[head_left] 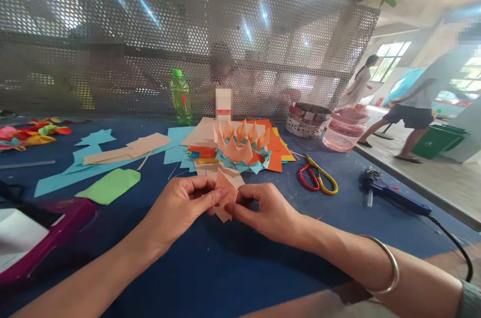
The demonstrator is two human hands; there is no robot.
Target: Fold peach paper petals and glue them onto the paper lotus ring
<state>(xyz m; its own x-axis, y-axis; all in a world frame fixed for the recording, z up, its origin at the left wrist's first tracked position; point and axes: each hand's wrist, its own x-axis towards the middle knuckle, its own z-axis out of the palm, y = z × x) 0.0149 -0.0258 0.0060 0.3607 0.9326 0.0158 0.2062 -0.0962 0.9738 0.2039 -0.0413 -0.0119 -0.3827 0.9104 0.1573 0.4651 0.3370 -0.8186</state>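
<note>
Both my hands pinch one small folded piece of peach paper [224, 193] just above the blue table [210, 268]. My left hand [180, 208] grips its left side, fingers curled closed on it. My right hand [263, 210] holds the right side between thumb and fingers; a silver bangle sits on that wrist. Just beyond the piece stands a paper lotus [242, 150] with peach petals over a light blue base, resting on a stack of coloured sheets [276, 150].
Scissors [317, 178] with red and yellow handles lie right of the lotus, a blue glue gun [391, 193] with its cable farther right. A green bottle [181, 97], a round basket [308, 118] and a pink container [343, 130] stand at the back. Paper scraps and a magenta case [48, 235] lie left. People walk at the right.
</note>
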